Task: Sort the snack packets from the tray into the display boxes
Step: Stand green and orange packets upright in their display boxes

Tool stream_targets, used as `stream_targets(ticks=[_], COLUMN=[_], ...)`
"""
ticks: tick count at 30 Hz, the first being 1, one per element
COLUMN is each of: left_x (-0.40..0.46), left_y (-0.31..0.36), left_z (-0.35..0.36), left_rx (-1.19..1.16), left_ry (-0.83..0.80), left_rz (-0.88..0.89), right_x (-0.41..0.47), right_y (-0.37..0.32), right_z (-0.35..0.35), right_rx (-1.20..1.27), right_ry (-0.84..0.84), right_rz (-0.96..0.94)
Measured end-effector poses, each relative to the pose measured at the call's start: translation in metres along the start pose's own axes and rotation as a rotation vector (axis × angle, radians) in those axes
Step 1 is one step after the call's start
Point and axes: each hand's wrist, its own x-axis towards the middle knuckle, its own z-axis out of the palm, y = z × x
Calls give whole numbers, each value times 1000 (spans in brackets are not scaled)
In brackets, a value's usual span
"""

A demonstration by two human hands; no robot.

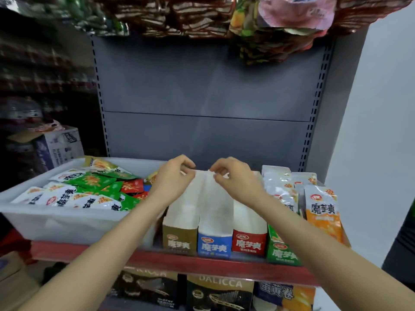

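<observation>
While the packets [74, 194] wait heaped in the tray [67, 223], well to the left of both sets of fingers, the two hands are busy at the far end of the boxes. The left hand [173, 178] has its fingers [187, 170] curled in a narrow pinch at the back rim of the brown box [179, 241]; the right hand [235, 178] has its fingers [216, 175] pinched the same way at the back rim of the blue box [214, 245] or the red box [249, 242] next to it. The blur there makes it hard to say which wall each pinch holds, or whether it closes on the card at all.

The boxes stand in a tight row on the shelf [202, 265], open tops up and labels forward, so a packet can drop straight in and the colour tells which goes where. These three look empty beneath the fingers. To the right of the right-hand fingers, the green box [281, 252] and orange box [323, 218] already hold upright packets. The pinching likely squares or spreads the walls before filling starts, so the sorting seems barely begun for these boxes.
</observation>
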Motion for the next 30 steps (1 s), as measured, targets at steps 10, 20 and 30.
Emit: stream_targets(ticks=[10,20,30], left_x=[64,84,85], left_y=[-143,-215,-209], left_z=[-105,-137,-131], left_rx=[377,484,359], left_ry=[-122,-432,-200], left_rz=[-263,-498,-436], right_x=[111,171,160], right_y=[-87,-119,-122], right_z=[120,195,183], right_rx=[41,-221,-183], right_ry=[-358,-725,-507], right_rz=[9,-83,-162])
